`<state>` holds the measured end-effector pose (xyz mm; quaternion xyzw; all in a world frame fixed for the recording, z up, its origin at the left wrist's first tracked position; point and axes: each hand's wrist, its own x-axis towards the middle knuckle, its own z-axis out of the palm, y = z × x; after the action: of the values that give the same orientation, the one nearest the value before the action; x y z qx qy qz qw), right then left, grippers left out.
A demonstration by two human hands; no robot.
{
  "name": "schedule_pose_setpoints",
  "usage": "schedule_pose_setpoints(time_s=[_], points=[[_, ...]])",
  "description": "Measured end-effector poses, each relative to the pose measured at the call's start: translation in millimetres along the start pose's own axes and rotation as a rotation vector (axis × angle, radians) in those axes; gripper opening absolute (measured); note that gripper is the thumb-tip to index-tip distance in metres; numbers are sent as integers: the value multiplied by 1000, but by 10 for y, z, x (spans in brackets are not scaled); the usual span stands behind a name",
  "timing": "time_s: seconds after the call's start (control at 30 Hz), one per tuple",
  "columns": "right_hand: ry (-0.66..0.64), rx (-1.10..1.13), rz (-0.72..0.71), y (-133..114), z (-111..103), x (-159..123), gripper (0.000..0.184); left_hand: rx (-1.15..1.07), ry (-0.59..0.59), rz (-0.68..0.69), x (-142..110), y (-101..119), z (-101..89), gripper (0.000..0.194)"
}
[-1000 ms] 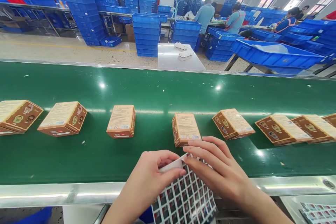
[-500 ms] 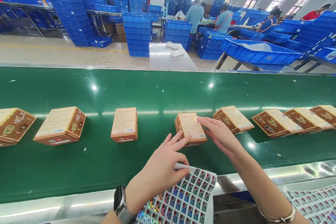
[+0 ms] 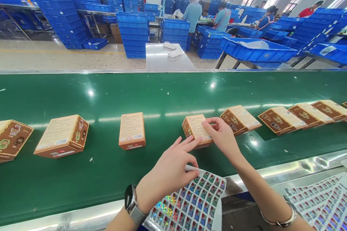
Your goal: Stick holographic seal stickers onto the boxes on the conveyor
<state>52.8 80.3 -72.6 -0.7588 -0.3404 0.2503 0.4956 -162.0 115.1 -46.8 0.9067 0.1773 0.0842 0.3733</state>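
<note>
My left hand (image 3: 173, 168) pinches the edge of a sheet of shiny hologram stickers (image 3: 189, 202) between thumb and index finger. Its other fingers stretch out and touch the front of a small brown-and-cream carton (image 3: 196, 124). That carton lies on the green conveyor belt (image 3: 108, 177), its printed text panel facing up. From the right, my right hand (image 3: 221, 135) presses thumb and fingertips on the carton's top near its right edge. Whether a sticker is under those fingertips is hidden.
To the left are more cartons (image 3: 132, 130); several others (image 3: 240, 120) line the belt's right side. More sticker sheets (image 3: 322, 200) lie at the lower right. Beyond the belt stand a metal table (image 3: 168, 61), stacks of blue crates (image 3: 132, 36) and several people (image 3: 193, 12).
My right hand has moved from the carton's right edge onto its top, with fingers bent down. The view has shifted slightly. My left hand still grips the sticker sheet.
</note>
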Motion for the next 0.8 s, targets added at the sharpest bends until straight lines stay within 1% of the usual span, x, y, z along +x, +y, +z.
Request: schedule_pose_setpoints(time_s=[0.07, 0.13, 0.17, 0.23, 0.27, 0.3, 0.33, 0.37, 0.4, 0.43, 0.47, 0.5, 0.57, 0.63, 0.67, 0.8], points=[[74, -72, -44, -9, -36, 69, 50, -23, -5, 11, 19, 27, -9, 8], [111, -122, -78, -54, -76, 112, 49, -50, 12, 6, -9, 49, -43, 8], [127, -143, -110, -93, -99, 103, 45, -64, 30, -17, -44, 58, -72, 8], [150, -199, -248, -201, -147, 3, 36, -82, 61, -113, -155, 72, -156, 9], [113, -228, -339, -266, -169, -88, 31, -85, 73, -173, -228, 78, -208, 10], [35, -262, -438, -332, -188, -197, 27, -88, 84, -228, -308, 83, -264, 12], [-127, -273, -497, -395, -200, -315, 24, -93, 93, -271, -391, 88, -320, 13], [-331, -276, -525, -451, -201, -434, 24, -98, 99, -298, -472, 91, -373, 14], [-488, -275, -532, -498, -189, -543, 21, -104, 105, -309, -547, 94, -420, 14], [-605, -265, -528, -534, -164, -636, 17, -105, 114, -310, -614, 95, -456, 13], [-664, -253, -525, -560, -126, -710, 11, -89, 128, -308, -670, 95, -482, 14], [-677, -238, -525, -576, -80, -764, 5, -59, 147, -304, -715, 94, -495, 17], [-680, -194, -526, -593, 20, -820, 7, 19, 194, -306, -777, 96, -493, 18], [-705, -150, -521, -603, 103, -830, 8, 76, 225, -343, -815, 104, -470, 9], [-718, -135, -514, -609, 132, -826, 8, 75, 227, -363, -831, 108, -459, 7], [-754, -110, -500, -619, 185, -799, 8, -62, 232, -397, -897, 107, -447, 20]])
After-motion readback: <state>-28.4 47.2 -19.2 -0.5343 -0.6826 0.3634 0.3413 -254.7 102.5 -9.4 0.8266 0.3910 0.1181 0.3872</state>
